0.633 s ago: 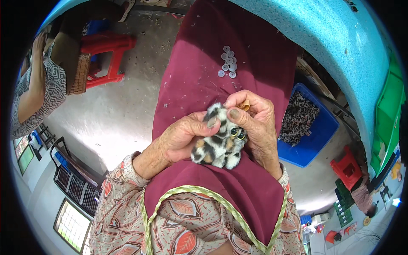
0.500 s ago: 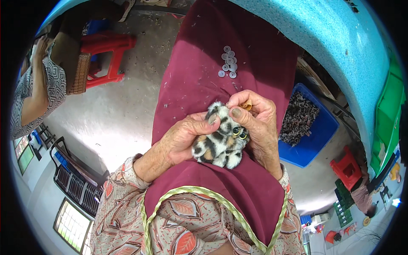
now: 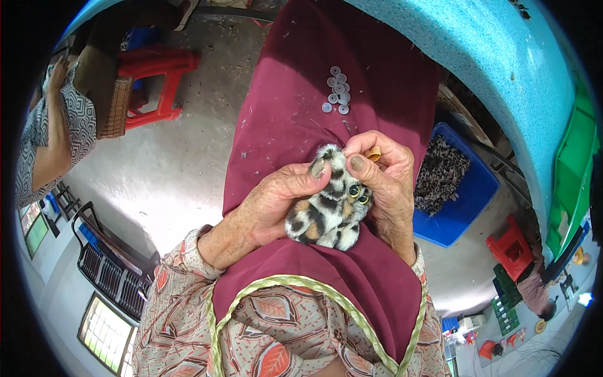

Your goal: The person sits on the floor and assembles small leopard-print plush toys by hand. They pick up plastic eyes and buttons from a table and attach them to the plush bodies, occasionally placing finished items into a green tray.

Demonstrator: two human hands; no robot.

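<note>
Both hands, left (image 3: 276, 204) and right (image 3: 389, 182), clasped around spotted plush toy (image 3: 326, 210) over maroon lap cloth (image 3: 295, 94). Grey discs (image 3: 337, 88) beyond; blue bin (image 3: 468, 201) close right; bare floor (image 3: 163, 163) left.

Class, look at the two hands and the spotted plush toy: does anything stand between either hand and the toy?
Nothing visible does. The left hand and right hand both grip the spotted plush toy directly, over the maroon cloth.

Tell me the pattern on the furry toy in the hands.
White furry toy with black and tan spots, head view.
</note>
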